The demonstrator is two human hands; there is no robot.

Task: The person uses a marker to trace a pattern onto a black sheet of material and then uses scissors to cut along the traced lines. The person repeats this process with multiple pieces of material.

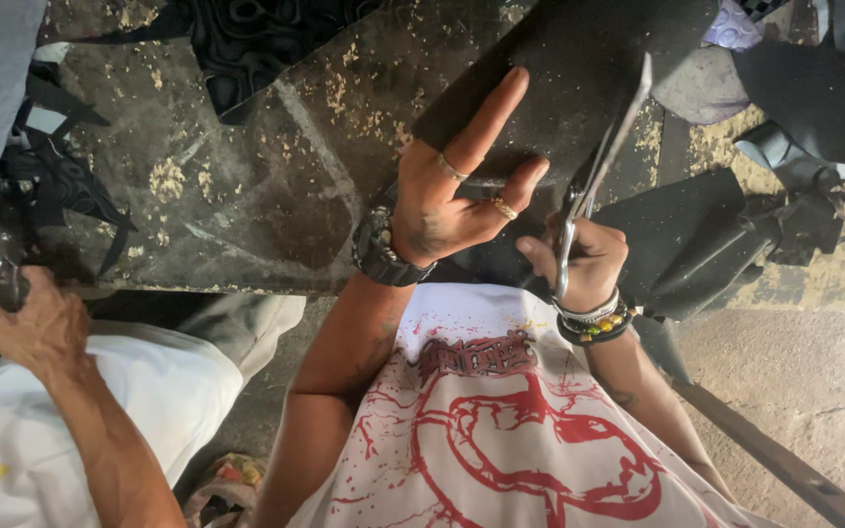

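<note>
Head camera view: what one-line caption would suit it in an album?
Left hand presses black sheet flat while right hand works scissors along it.

Worn, paint-flecked dark workbench (276,186); black sheet material (579,68) lying flat on it; black offcuts (246,39) at far edge.

left hand (447,196) on dark sheet (579,68), scissors (599,166) right of it, workbench (276,186) beneath

A single view, from a camera worn on the person's head, looks steeply down and slightly forward, close over their own chest and forearms. The scuffed, paint-flecked dark table (276,186) fills the upper frame, near the lens. At the left edge, a neighbouring person's hand (36,323) enters the frame. No second view overlaps it.
</note>
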